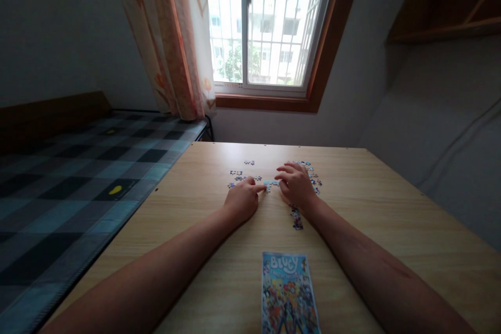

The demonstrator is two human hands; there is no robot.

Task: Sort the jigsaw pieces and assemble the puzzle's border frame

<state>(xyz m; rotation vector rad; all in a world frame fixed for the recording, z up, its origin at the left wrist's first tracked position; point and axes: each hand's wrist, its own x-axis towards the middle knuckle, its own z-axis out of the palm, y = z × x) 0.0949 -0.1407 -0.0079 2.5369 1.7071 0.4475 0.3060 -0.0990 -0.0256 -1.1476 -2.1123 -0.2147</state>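
Small light-blue jigsaw pieces (269,184) lie joined on the wooden table, between my two hands. My left hand (241,200) rests on the tabletop, its index finger stretched out to the edge of these pieces and the other fingers bent under. On the other side, my right hand (296,185) hovers at the right end of the pieces with fingers apart and curved; whether a fingertip touches one cannot be made out. Just below the right hand lies a joined strip of darker jigsaw pieces (296,218), close to the wrist.
Loose jigsaw pieces (236,173) lie left of centre, with a small group (249,162) farther back. More pieces (315,181) surround the right hand's far side. A "Bluey" picture sheet (289,292) lies nearest me. A checked bed (117,167) adjoins the table's left side; a window is ahead.
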